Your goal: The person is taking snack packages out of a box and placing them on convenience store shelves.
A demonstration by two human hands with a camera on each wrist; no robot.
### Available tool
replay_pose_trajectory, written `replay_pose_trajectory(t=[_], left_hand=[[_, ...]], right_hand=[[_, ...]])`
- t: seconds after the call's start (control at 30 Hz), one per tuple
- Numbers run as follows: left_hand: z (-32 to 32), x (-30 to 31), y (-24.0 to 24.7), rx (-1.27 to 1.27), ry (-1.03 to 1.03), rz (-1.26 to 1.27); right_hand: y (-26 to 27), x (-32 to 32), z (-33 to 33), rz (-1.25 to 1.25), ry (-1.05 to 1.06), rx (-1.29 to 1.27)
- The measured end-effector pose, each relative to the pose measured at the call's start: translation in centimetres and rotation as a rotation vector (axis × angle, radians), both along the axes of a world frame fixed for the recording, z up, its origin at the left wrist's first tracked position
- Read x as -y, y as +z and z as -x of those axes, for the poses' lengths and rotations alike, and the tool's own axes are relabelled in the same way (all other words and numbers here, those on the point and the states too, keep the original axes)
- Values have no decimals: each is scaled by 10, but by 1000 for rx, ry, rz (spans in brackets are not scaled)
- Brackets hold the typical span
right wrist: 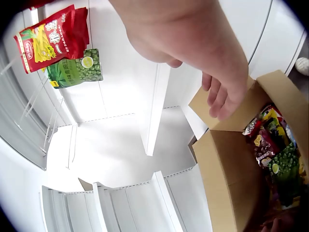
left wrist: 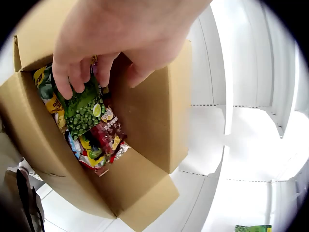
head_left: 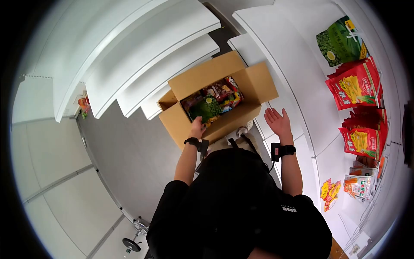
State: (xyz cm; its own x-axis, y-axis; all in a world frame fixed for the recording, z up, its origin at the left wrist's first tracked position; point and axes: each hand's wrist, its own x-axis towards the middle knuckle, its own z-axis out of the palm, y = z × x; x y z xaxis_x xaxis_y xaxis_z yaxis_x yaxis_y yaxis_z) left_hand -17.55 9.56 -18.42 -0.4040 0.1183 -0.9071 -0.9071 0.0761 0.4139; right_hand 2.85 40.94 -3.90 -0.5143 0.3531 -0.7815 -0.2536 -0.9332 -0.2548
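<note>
My left hand (head_left: pixel 197 127) reaches over the near left side of an open cardboard box (head_left: pixel 207 71). In the left wrist view its fingers (left wrist: pixel 77 79) point down at the upper end of a green snack bag (left wrist: pixel 86 116) printed with green peas and a lime slice, with the thumb well apart. The bag lies on top of several other colourful snack packets (head_left: pixel 226 91) in the box. Beyond the box's right side, my right hand (head_left: pixel 278 123) is held in the air, palm up and fingers spread, holding nothing.
White shelves (head_left: pixel 159 52) rise behind and left of the box. On the right shelving hang a green bag (head_left: pixel 340 42), rows of red snack bags (head_left: pixel 355 84) and white-and-orange packets (head_left: pixel 360 185). A small wheeled stand (head_left: pixel 131 244) is at lower left on the grey floor (head_left: pixel 116 142).
</note>
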Motion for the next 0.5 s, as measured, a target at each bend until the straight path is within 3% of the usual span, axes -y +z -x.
replay_pose_trajectory(t=[0.13,0.33,0.5], left_hand=[[-7,-7,7,-4,-48,26],[-8,-19,-27,110,-86,138],[-6,-29,-49,132,-87,225]], right_hand=[[-4,11,-9,16,11,38],[-12,28,-18,57,57,114],[-26,37,-26,84,299,169]])
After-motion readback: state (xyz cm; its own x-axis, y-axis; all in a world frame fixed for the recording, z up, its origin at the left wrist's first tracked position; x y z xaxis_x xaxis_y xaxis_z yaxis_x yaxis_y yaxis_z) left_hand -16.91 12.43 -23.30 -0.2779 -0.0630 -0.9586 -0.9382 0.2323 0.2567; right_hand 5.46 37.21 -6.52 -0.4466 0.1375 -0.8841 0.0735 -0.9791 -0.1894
